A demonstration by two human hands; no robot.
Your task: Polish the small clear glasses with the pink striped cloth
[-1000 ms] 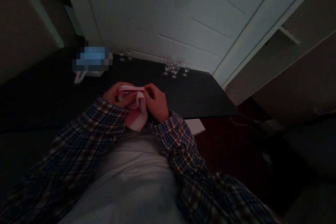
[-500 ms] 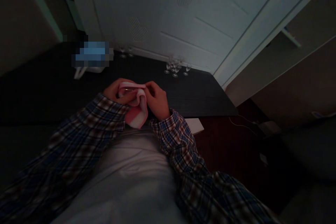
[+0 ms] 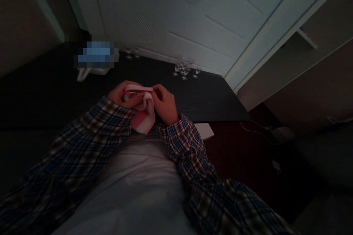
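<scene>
The pink-and-white cloth [image 3: 143, 114] is bunched up between both hands, held just above the near edge of the dark table [image 3: 215, 102], with its loose end hanging down toward the person's lap. Something small glints inside the folds at the top (too dim in here to tell what it is). The left hand [image 3: 122, 95] is curled around the wrapped bundle from the left, fingers closed over the fabric. The right hand [image 3: 165, 104] meets it from the other side, fingertips pinching the cloth's upper edge. Both arms are in plaid sleeves [image 3: 91, 136]. Farther back on the table, well apart from the hands, a little cluster of stemmed glasses [image 3: 184, 70] stands near the white panelled wall [image 3: 193, 18], and two more glasses [image 3: 132, 52] stand off to the left. A white object [image 3: 88, 74] sits at the far left of the tabletop.
</scene>
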